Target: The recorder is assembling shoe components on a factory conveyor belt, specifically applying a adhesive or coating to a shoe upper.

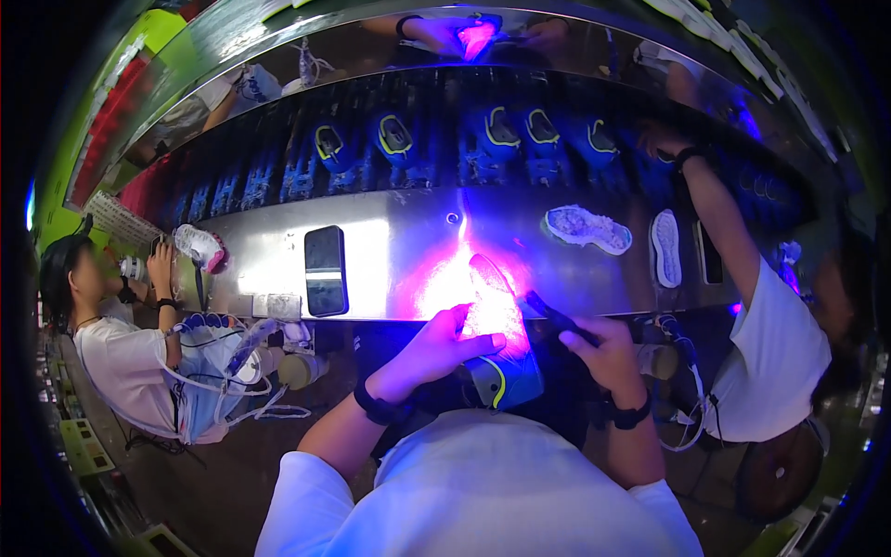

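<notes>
My left hand (444, 349) grips a dark blue shoe (516, 375) with a yellow-green line at its heel, the thumb pressed on top. The shoe lies toe away from me, across the near edge of the metal table. Bright violet-pink light washes out much of its front part. In my right hand (605, 355), the fingers are wrapped round a slim black tool (555, 316). Its tip points at the shoe's right side; whether it touches is unclear, and its kind is hidden by glare and dimness.
Two pale shoe soles (587, 229) lie to the right on the metal table (390, 241). A black phone (325, 271) lies to the left. Behind, a dark conveyor (269, 139) carries several blue shoes (394, 139). A co-worker (139, 362) sits left; another (770, 353) reaches over the conveyor at right.
</notes>
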The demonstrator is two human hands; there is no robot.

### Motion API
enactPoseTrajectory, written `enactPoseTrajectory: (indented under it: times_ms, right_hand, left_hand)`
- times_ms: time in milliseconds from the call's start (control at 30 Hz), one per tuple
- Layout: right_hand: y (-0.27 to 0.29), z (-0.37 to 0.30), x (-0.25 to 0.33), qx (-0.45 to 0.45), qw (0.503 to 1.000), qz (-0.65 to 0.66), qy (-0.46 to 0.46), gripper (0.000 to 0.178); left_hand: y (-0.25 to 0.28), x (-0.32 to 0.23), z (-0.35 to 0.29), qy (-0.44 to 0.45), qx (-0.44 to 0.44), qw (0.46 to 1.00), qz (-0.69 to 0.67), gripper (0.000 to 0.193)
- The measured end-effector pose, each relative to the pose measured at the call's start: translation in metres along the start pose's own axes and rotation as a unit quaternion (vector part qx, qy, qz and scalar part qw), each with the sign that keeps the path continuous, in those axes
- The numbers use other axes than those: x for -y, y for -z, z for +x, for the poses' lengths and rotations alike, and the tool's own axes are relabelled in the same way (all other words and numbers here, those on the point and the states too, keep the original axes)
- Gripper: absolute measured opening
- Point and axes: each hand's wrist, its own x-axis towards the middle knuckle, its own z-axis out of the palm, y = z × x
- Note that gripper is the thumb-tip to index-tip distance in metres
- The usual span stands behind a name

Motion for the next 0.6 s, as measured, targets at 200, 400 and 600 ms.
enactPoseTrajectory:
  times_ms: [200,400,600]
  right_hand:
    - [-0.002,-0.007,0.007,0.05,0.997,0.06,0.019,0.033]
    - [0.016,-0.03,0.006,0.083,0.992,0.085,-0.041,0.033]
    - [0.028,-0.028,0.01,0.046,0.998,0.048,-0.018,0.032]
  left_hand:
    - [0.001,-0.017,-0.008,-0.011,-0.039,0.999,-0.037,0.064]
    - [-0.001,-0.025,-0.009,-0.052,-0.065,0.996,-0.03,0.061]
    - [-0.016,-0.037,-0.005,-0.032,-0.071,0.996,-0.037,0.065]
